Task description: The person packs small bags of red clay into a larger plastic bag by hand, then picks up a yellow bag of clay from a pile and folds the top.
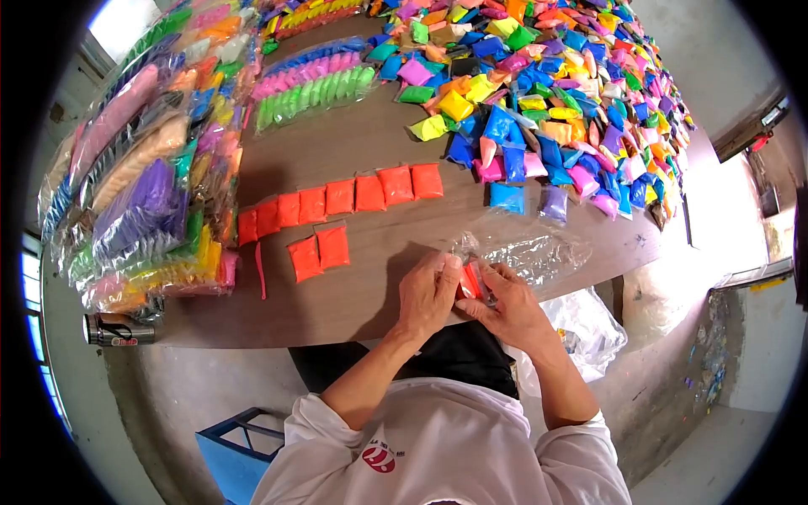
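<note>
At the table's front edge, my left hand [427, 293] and my right hand [508, 306] close in from both sides on a small red packet [469, 283]. My fingers cover much of it. A clear plastic bag [539, 252] lies crumpled on the table just beyond my hands, its near end reaching my fingertips. To the left, several red packets [340, 197] form a slightly slanted row. Two more red packets [305, 259] sit side by side below that row, close to a thin red strip [260, 271].
A large heap of coloured packets [539, 109] covers the back right. Filled clear bags [139, 202] are stacked high at the left, and another bag of green and pink packets [316, 97] lies behind. A metal tumbler [118, 330] stands at the left corner. Below is a blue stool [236, 459].
</note>
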Tool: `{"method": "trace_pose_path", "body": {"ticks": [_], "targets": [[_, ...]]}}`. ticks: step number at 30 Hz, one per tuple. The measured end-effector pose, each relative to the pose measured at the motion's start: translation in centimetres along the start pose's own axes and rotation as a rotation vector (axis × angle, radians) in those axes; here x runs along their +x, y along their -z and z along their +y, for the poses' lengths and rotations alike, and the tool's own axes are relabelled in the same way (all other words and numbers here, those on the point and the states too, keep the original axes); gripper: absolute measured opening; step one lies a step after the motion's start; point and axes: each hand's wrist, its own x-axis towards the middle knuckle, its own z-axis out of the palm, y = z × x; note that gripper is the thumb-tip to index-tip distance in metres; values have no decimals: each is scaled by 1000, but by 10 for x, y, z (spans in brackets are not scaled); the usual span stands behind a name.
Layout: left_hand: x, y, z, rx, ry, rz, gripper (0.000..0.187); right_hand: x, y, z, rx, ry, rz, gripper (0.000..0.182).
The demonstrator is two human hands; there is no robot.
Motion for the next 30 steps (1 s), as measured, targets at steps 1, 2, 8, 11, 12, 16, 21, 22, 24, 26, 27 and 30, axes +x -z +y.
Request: {"method": "trace_pose_path", "body": {"ticks": [1, 2, 8, 11, 12, 16, 21, 22, 24, 26, 27, 30], "targets": [[0, 1, -1, 2, -15, -20, 38, 0, -1, 1, -33, -46, -25, 58], [-1, 1, 0, 1, -14, -19, 38, 0, -4, 2, -33, -46, -26, 58], [1, 3, 9, 36, 64, -58, 29, -3, 6, -8, 76, -24, -26, 59], [1, 4, 8, 43, 55, -51, 29, -4, 19, -8, 119, -38, -85, 53], [1, 5, 10, 54, 57, -74, 27, -4, 22, -9, 122, -26, -48, 45], [1, 1, 2, -109, 67, -56, 22, -2, 26, -2, 217, -28, 184, 22], [-3, -12, -7, 77, 102, -7, 21, 29, 21, -73, 130, 212, 206, 12], [-5, -29, -31, -172, -64, 95, 21, 38, 11, -87, 84, 348, 139, 14], [-11, -34, -38, -420, -243, 202, 21, 59, -21, -102, 8, 463, 14, 15], [-16, -26, -20, -516, -95, -68, 20, 83, -59, -102, -204, 498, -77, 14], [-5, -27, -38, -489, 33, -171, 26, 98, -77, -97, -285, 464, -132, 22], [-6, -22, -31, -294, 76, -238, 28, 136, -115, -88, -379, 365, -200, 33]]}}
